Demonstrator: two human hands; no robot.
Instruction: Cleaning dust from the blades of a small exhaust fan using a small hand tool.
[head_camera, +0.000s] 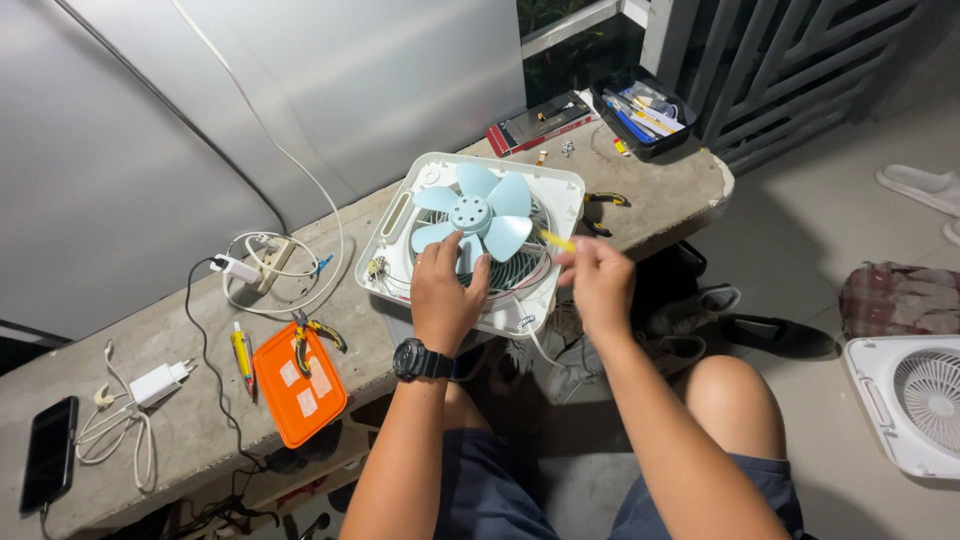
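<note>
A white square fan housing (410, 205) lies face up on the concrete ledge (180, 330), with a pale blue fan blade (478, 213) in its middle. My left hand (447, 290), a black watch on its wrist, rests on the near side of the blade and grille. To the right of it, my right hand (597, 280) is closed around a thin yellow-handled tool (555, 241) whose tip points toward the fan. The tool's handle is mostly hidden in my fingers.
An orange case (298, 385), pliers (318, 330), a yellow pen-like tool (242, 355), chargers, cables and a phone (48, 452) lie to the left. A black tray of tools (640, 112) and a red-edged box stand at the back. Another fan cover (915, 400) lies on the floor at right, near shoes.
</note>
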